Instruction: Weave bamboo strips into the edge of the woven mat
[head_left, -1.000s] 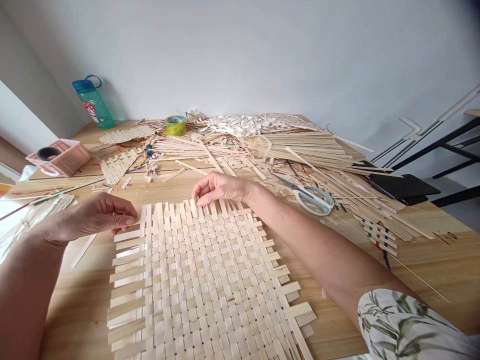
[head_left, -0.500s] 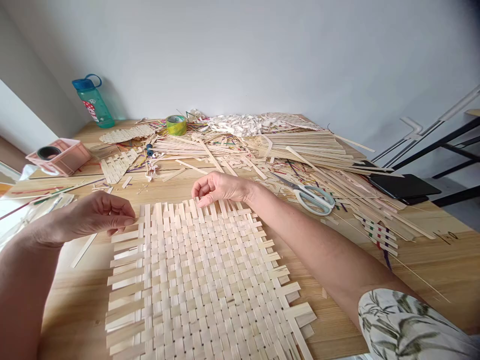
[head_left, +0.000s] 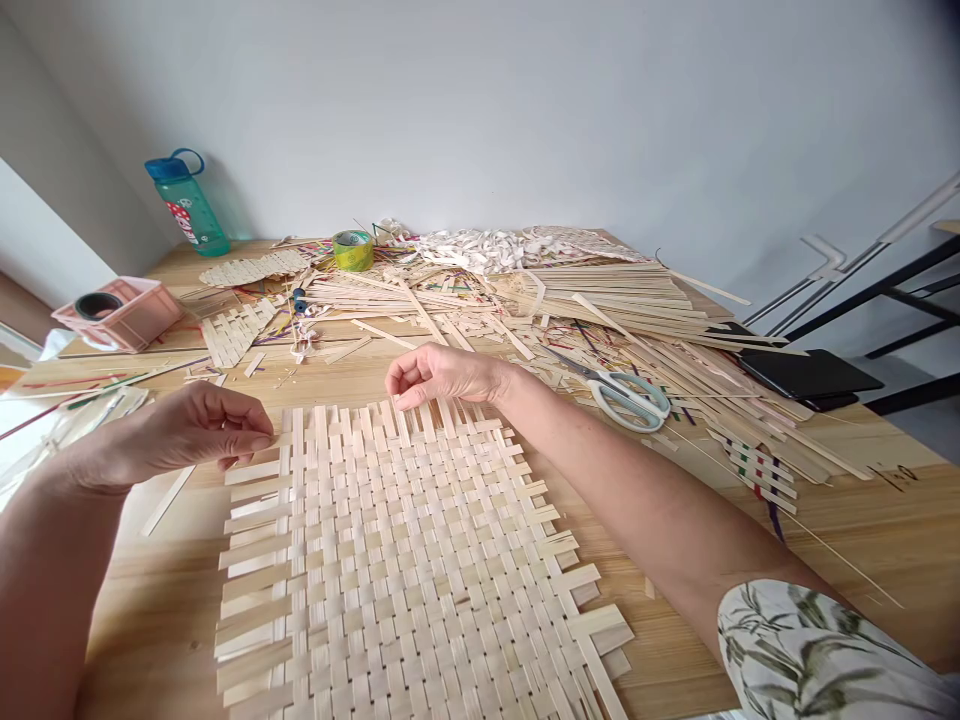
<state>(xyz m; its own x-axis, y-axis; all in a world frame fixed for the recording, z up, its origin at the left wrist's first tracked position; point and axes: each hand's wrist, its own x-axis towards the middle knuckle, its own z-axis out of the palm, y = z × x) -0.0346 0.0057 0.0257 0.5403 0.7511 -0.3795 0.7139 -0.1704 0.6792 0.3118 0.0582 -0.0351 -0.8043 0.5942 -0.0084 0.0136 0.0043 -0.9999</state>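
A mat woven from pale flat wood strips [head_left: 420,560] lies across the table in front of me, with loose strip ends sticking out along its sides. My left hand [head_left: 199,435] is at its far left corner, thumb and fingers pinched on the end of a strip there. At the far edge, my right hand [head_left: 442,375] is closed with thumb against fingers on an upright strip end. Its curled fingers partly hide what they grip.
White-handled scissors [head_left: 626,395] lie right of my right forearm. Behind are piles of loose strips [head_left: 615,290], a tape roll [head_left: 352,250], a blue-green bottle [head_left: 187,205] and a pink basket [head_left: 139,320]. A black flat device [head_left: 810,378] rests at the right edge.
The mat's left side and both hands have shifted very slightly to the right. Both hands keep their pinch.
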